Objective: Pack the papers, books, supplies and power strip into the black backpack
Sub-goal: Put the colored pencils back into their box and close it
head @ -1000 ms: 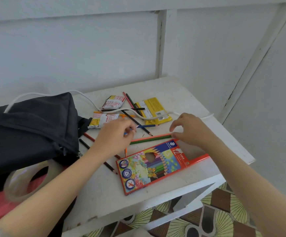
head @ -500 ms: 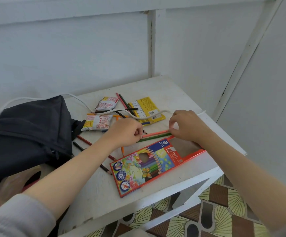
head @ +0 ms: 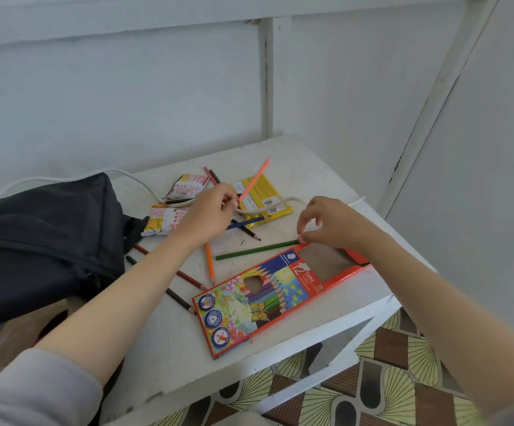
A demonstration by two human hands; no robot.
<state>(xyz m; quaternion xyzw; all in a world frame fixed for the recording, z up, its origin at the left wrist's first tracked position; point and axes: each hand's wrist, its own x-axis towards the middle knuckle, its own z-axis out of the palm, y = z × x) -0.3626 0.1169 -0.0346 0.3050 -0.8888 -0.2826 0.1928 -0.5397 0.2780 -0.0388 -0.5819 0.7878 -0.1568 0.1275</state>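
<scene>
My left hand [head: 208, 215] pinches a pink coloured pencil [head: 255, 179], which points up and to the right above the table. My right hand [head: 331, 221] pinches the right end of a green pencil [head: 255, 249] lying just above the open red pencil box [head: 280, 295]. The black backpack [head: 43, 247] sits at the left. Several loose pencils lie between bag and box, among them an orange pencil [head: 209, 262] and a blue pencil [head: 245, 223]. A white cable [head: 268, 209] runs across the table behind my hands.
A yellow packet [head: 261, 195] and two small red-and-yellow packets [head: 188, 184] lie at the back of the white table [head: 163, 348]. White walls close in behind and to the right. A patterned tile floor [head: 387, 379] lies below the table's front edge.
My left hand has lifted the pink pencil off the table and raised it. My right hand has taken hold of the green pencil's end.
</scene>
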